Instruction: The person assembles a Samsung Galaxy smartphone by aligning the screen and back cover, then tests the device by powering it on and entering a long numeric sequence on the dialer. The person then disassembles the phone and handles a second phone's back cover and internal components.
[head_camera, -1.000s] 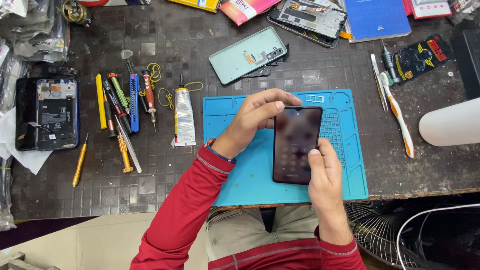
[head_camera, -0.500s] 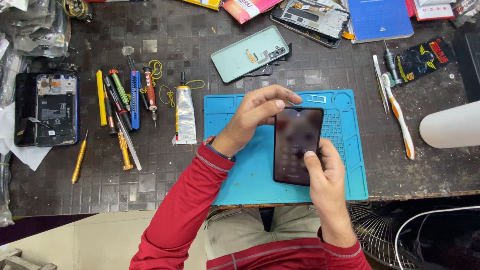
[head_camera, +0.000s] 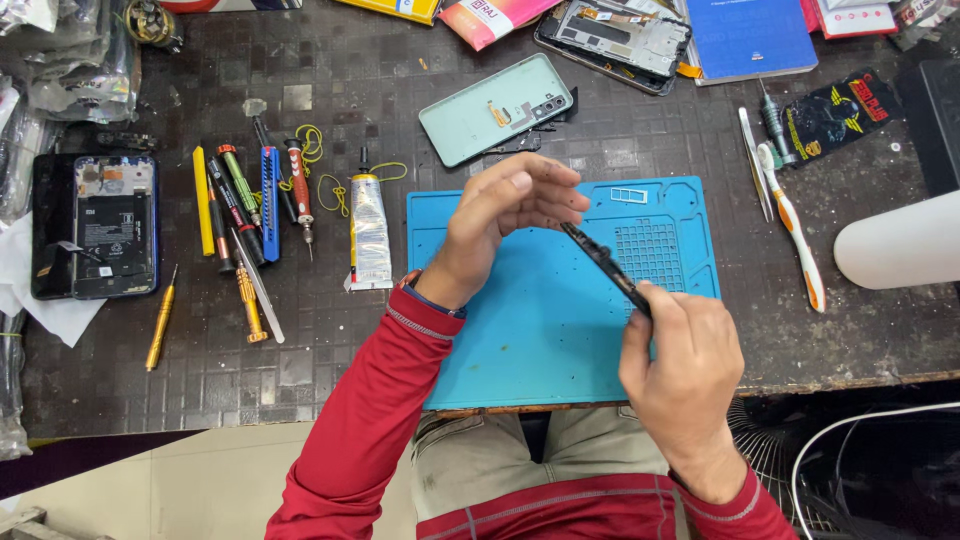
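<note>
Here the counter (head_camera: 620, 140) is a dark, worn top scored into small squares, crowded with repair gear, and its near edge runs just above the person's lap. A blue work mat (head_camera: 520, 330) lies at that edge; moulded into its far side are a small rectangular tray (head_camera: 628, 195) and a grid of tiny cells (head_camera: 650, 252), and what they hold is too small to tell. Over the mat both hands hold a dark phone (head_camera: 603, 264) turned edge-on, so that it shows as a thin slanted strip. The left hand (head_camera: 505, 215) curls its fingers about the far end, while the right hand (head_camera: 680, 365) pinches the near end.

Left of the mat a glue tube (head_camera: 370, 230) lies lengthwise, and beyond it a row of screwdrivers (head_camera: 245, 215) and picks. At the far left an opened phone (head_camera: 95, 225) rests with its insides up. A pale green back cover (head_camera: 497, 108) lies beyond the mat. To the right a toothbrush (head_camera: 792, 225) and a white lamp shade (head_camera: 900, 240).
</note>
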